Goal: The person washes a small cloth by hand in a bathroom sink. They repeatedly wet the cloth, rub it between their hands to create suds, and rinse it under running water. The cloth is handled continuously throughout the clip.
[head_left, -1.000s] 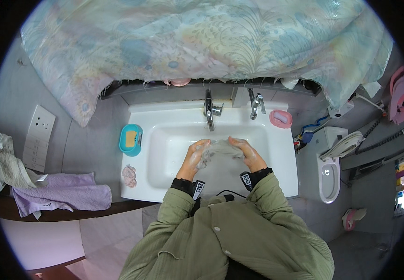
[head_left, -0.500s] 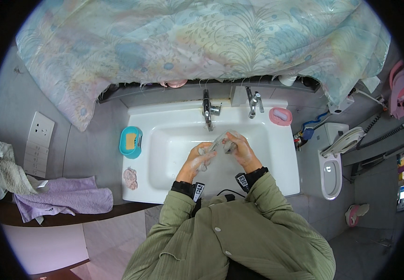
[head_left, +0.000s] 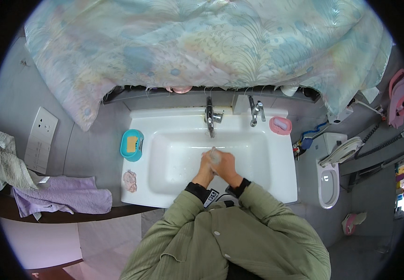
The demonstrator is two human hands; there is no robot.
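Observation:
Over the white basin [head_left: 164,172], my left hand [head_left: 205,171] and my right hand [head_left: 226,166] are pressed together, fingers closed. Between them shows a small part of a thin, greyish, wet-looking cloth [head_left: 215,157]; the rest is hidden in my grip, so its exact kind cannot be made out. Just beyond my hands, apart from them, stands the chrome faucet [head_left: 210,119]. No stream of water is visible under its spout.
On the left rim sit a turquoise soap dish [head_left: 127,157] with a yellow bar [head_left: 132,144] and a crumpled pinkish cloth [head_left: 129,180]. A second tap [head_left: 254,114] and a pink soap dish [head_left: 275,130] stand at the right. Purple towel [head_left: 66,196] lies far left; toilet [head_left: 328,186], right.
My hands have come together from being apart. The cloth, loosely spread between them before, is now bunched up and mostly covered. The view has shifted slightly.

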